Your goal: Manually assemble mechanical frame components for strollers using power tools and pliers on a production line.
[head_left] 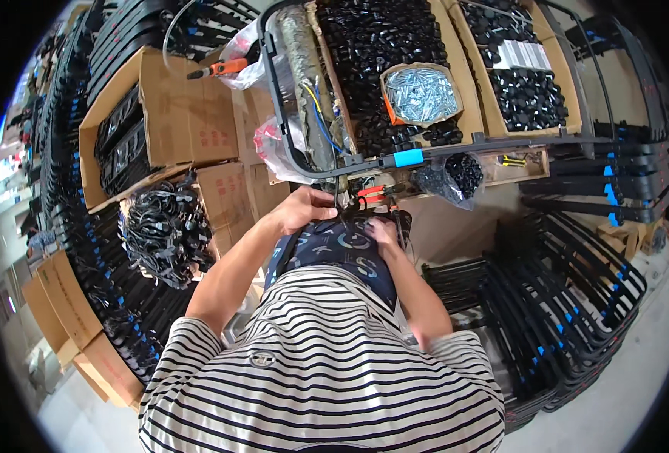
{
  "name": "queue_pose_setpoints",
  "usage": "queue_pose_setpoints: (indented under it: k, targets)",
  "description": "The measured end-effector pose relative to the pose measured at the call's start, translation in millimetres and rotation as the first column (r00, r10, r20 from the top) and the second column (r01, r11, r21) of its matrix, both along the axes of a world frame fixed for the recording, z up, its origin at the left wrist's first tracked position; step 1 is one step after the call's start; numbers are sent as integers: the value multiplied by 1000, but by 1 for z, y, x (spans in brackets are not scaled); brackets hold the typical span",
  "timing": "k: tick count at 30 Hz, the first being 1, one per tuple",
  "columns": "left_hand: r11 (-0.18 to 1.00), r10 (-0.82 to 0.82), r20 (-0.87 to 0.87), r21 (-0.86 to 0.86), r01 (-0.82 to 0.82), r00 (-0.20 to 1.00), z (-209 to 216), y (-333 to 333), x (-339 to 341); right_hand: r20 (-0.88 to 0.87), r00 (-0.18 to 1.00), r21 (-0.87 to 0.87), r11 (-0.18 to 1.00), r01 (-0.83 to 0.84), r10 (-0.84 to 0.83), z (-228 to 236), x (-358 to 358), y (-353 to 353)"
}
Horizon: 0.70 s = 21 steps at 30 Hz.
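My left hand [308,210] is closed at the near edge of the workbench, thumb and fingers pinched on a thin black cable [338,198] beside the black tube frame [455,146]. My right hand [382,232] is low over my lap, its fingers curled; what they hold, if anything, is hidden against the dark patterned cloth [327,245]. Between and just beyond the hands lie red-handled pliers [372,195]. A strip of blue tape [408,158] wraps the frame's near bar.
Beyond the frame, a carton of small black parts [387,34] holds a bag of silver screws [423,94]. Black cable bundles [166,230] sit left, below an open carton [187,106]. An orange power tool [219,69] lies far left. Stacked black frames [553,302] stand at right.
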State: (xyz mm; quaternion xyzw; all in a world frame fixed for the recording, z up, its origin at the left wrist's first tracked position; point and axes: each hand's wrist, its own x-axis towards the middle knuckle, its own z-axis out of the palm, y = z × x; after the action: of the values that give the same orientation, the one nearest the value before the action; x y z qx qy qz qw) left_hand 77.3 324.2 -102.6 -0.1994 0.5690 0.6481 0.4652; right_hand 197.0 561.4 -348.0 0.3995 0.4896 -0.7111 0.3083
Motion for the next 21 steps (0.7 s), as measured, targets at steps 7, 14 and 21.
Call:
queue_pose_setpoints:
  k: [7,14,21]
  targets:
    - [997,-51,-50,-59,48,997,-16,-7,7,256,762,888,167,-429,595,-140,-45,-58]
    - [993,114,-42,-29,-116,993,-18,1,9,514,763,696,329,-638,393,-69,-85,-85]
    - [974,123,-112,-178,-142,986,-5,12,1,619,287,642,-259,-722,731,-42,-106,-112]
